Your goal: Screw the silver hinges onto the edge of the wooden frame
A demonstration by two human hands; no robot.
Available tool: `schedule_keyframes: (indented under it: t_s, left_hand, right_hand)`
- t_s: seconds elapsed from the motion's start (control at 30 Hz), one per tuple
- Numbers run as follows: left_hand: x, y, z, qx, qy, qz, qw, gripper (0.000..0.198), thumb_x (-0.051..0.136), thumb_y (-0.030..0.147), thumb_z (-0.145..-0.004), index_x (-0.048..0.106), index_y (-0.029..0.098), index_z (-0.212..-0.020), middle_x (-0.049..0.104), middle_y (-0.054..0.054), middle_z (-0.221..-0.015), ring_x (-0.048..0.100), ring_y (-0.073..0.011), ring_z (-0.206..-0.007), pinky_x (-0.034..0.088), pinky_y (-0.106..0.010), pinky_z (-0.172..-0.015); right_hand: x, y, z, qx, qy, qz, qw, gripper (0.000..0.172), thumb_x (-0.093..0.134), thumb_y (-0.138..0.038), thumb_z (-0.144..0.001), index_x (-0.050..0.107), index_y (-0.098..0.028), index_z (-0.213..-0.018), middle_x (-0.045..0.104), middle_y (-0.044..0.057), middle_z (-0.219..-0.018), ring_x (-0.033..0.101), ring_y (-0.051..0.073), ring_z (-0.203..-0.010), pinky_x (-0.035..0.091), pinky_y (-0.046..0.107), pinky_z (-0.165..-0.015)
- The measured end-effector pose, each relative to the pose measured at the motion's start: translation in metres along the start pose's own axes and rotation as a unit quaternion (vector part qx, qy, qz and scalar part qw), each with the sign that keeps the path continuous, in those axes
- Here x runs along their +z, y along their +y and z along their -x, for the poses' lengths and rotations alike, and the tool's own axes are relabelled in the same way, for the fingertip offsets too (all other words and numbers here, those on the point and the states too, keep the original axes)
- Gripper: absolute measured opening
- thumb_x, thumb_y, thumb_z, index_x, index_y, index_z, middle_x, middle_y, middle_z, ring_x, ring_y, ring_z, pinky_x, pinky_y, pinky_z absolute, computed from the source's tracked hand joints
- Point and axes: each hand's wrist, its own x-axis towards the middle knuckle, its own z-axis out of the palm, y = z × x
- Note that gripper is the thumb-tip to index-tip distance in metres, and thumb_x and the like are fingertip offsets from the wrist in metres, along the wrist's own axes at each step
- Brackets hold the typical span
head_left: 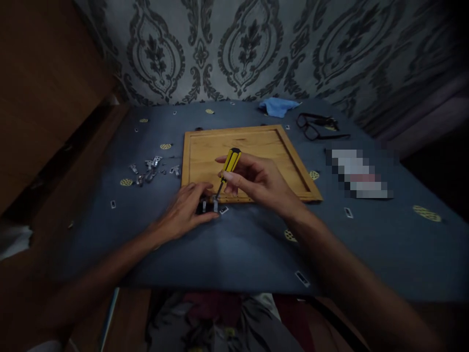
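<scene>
My right hand is closed round a screwdriver with a yellow and black handle. Its shaft slants down to a metal hinge at the near edge of a wooden panel. My left hand curls about the hinge from the left. Its fingers rest on the panel's near left corner, and its thumb presses at the hinge's lower end. The contact between the screwdriver tip and the hinge is too small to make out. The panel lies flat, its raised frame facing up.
Several loose metal hinges and small screws lie left of the panel on the dark blue tablecloth. A blue cloth and black-rimmed glasses are at the back right. A blurred-out packet lies at the right.
</scene>
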Motion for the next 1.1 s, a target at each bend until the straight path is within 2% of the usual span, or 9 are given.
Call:
schedule_keyframes:
  t_s: [0.1,0.2,0.37,0.5,0.6,0.83,1.03,1.1]
  left_hand:
    - [0.001,-0.002,0.0,0.003,0.006,0.002,1.0,0.053,0.078,0.043,-0.089,0.052,0.023,-0.13,0.07,-0.009,-0.12,0.066,-0.0292,-0.116,0.052,-0.049,-0.102]
    - [0.002,-0.003,0.0,0.007,0.007,0.002,1.0,0.052,0.078,0.043,-0.09,0.053,0.021,-0.13,0.07,-0.01,-0.12,0.066,-0.0292,-0.116,0.052,-0.049,-0.103]
    - [0.002,-0.004,0.0,0.009,0.01,-0.003,1.0,0.049,0.077,0.043,-0.09,0.053,0.023,-0.128,0.07,-0.009,-0.118,0.066,-0.0293,-0.115,0.052,-0.05,-0.103]
    - [0.0,-0.003,0.0,0.01,0.002,-0.004,1.0,0.048,0.075,0.046,-0.09,0.054,0.024,-0.127,0.071,-0.009,-0.119,0.067,-0.0296,-0.115,0.052,-0.05,-0.103]
    - [-0.001,-0.002,0.0,0.018,-0.001,-0.002,1.0,0.049,0.076,0.044,-0.091,0.053,0.023,-0.129,0.072,-0.009,-0.118,0.068,-0.0291,-0.114,0.052,-0.049,-0.102]
    - [0.0,-0.003,-0.001,0.031,0.003,-0.012,0.999,0.054,0.079,0.045,-0.09,0.052,0.021,-0.13,0.072,-0.008,-0.117,0.067,-0.0294,-0.113,0.052,-0.046,-0.102]
    - [-0.001,-0.001,0.001,0.033,-0.002,-0.006,0.999,0.049,0.077,0.042,-0.092,0.052,0.021,-0.13,0.07,-0.009,-0.124,0.065,-0.0297,-0.119,0.051,-0.046,-0.105]
    - [-0.001,-0.001,0.001,0.037,-0.004,-0.003,0.999,0.049,0.076,0.042,-0.093,0.052,0.021,-0.13,0.07,-0.009,-0.124,0.065,-0.0294,-0.119,0.05,-0.046,-0.106]
  right_hand:
    - [0.002,0.003,-0.002,-0.012,0.01,0.004,1.0,0.041,0.083,-0.056,-0.08,0.069,-0.019,-0.088,0.063,-0.006,-0.063,0.06,0.009,-0.051,0.05,0.022,-0.049]
    - [0.008,0.006,-0.007,-0.016,0.035,0.004,0.999,0.044,0.088,-0.053,-0.074,0.058,-0.021,-0.072,0.055,-0.009,-0.06,0.056,0.008,-0.049,0.047,0.021,-0.045]
    - [0.011,0.004,-0.011,0.004,0.023,0.001,1.0,0.047,0.09,-0.053,-0.072,0.055,-0.022,-0.078,0.06,-0.007,-0.07,0.057,0.008,-0.056,0.049,0.021,-0.048]
    - [0.004,-0.003,-0.007,-0.014,-0.034,0.017,0.999,0.037,0.083,-0.051,-0.081,0.061,-0.022,-0.086,0.061,-0.007,-0.072,0.059,0.008,-0.058,0.051,0.021,-0.053]
    - [0.001,-0.004,-0.002,-0.017,-0.036,0.018,0.999,0.035,0.079,-0.052,-0.085,0.064,-0.021,-0.086,0.062,-0.006,-0.068,0.061,0.009,-0.055,0.052,0.023,-0.054]
    - [0.015,0.0,0.007,-0.001,0.098,0.039,0.994,0.042,0.088,-0.051,-0.076,0.057,-0.022,-0.072,0.055,-0.008,-0.061,0.058,0.009,-0.046,0.046,0.023,-0.042]
    - [0.015,-0.004,0.009,-0.048,0.231,0.035,0.971,0.037,0.085,-0.054,-0.079,0.063,-0.024,-0.08,0.062,-0.006,-0.064,0.057,0.009,-0.043,0.046,0.024,-0.04]
    - [0.014,-0.006,0.01,-0.053,0.247,0.045,0.967,0.036,0.085,-0.052,-0.079,0.064,-0.024,-0.08,0.062,-0.006,-0.063,0.058,0.01,-0.044,0.047,0.025,-0.042]
